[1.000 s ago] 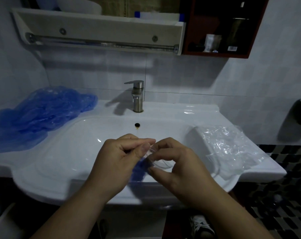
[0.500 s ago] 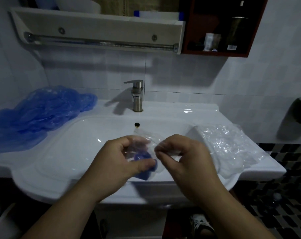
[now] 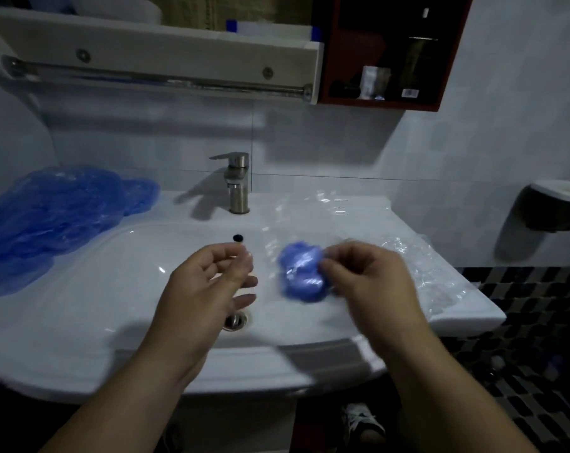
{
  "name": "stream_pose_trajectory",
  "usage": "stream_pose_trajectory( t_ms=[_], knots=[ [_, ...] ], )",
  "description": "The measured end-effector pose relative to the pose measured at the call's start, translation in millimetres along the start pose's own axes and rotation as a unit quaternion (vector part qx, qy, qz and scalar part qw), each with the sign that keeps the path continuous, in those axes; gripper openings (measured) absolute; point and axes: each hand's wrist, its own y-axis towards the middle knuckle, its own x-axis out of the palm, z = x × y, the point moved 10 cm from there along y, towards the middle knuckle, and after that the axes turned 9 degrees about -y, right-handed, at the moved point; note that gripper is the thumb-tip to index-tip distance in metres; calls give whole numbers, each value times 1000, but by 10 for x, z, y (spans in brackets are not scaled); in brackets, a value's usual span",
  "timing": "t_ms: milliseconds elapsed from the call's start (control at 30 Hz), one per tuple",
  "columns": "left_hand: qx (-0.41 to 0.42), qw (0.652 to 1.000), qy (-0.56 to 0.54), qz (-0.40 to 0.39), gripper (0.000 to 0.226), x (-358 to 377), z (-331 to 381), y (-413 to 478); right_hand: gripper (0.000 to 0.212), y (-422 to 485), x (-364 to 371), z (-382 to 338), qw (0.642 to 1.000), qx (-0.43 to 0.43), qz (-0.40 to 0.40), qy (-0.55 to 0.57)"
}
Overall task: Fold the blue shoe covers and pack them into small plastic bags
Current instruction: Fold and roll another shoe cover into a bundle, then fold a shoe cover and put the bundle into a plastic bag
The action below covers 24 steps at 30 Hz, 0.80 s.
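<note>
My right hand pinches a small clear plastic bag with a folded blue shoe cover inside, held above the right part of the sink basin; the bundle is blurred by motion. To its left my left hand hovers over the basin with fingers loosely curled and nothing in them. A heap of loose blue shoe covers lies on the left of the sink top. Clear plastic bags are piled on the right of the sink top.
The white sink has a steel tap at the back and a drain below my left hand. A shelf with a towel rail hangs overhead beside a dark red cabinet. Patterned floor shows at the right.
My hands have parted. The left hand let go of the bagged shoe cover, and the right hand carried it to the right.
</note>
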Motion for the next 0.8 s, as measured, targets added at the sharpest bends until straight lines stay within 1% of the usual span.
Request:
stream_pose_trajectory(
  t_ms=[67,167,233,333,367,433,500,533,600,633,700,733,800],
  knots=[
    [4,999,32,10,13,-14,12,6,15,169,-455,125,993,0,89,-78],
    [-6,997,64,35,12,-89,-32,27,16,334,-996,392,961,41,166,-218],
    [-11,997,65,43,14,-118,-42,35,21,405,-1202,563,939,79,186,-279],
    [-7,996,77,48,18,-131,-24,48,26,491,-1241,741,915,118,165,-349],
    [-5,996,81,49,19,-139,-23,55,27,495,-1230,733,908,119,166,-366],
    [-2,995,85,53,20,-160,-18,66,31,466,-1238,611,900,101,196,-377],
    [0,994,86,60,21,-194,-3,70,32,395,-1210,376,901,46,233,-364],
    [1,994,86,64,21,-214,7,72,29,347,-1148,253,908,15,238,-345],
    [2,993,96,73,21,-269,15,82,24,256,-890,85,936,-25,208,-282],
    [2,991,109,79,22,-300,18,87,23,212,-690,29,952,-35,172,-251],
    [1,986,140,92,21,-377,13,93,20,120,-183,-64,974,-55,68,-210],
    [-1,983,151,102,21,-438,10,99,19,63,92,-109,977,-63,10,-201],
    [-3,976,179,122,19,-606,27,127,19,-61,583,-155,970,-66,-89,-218]
  ],
)
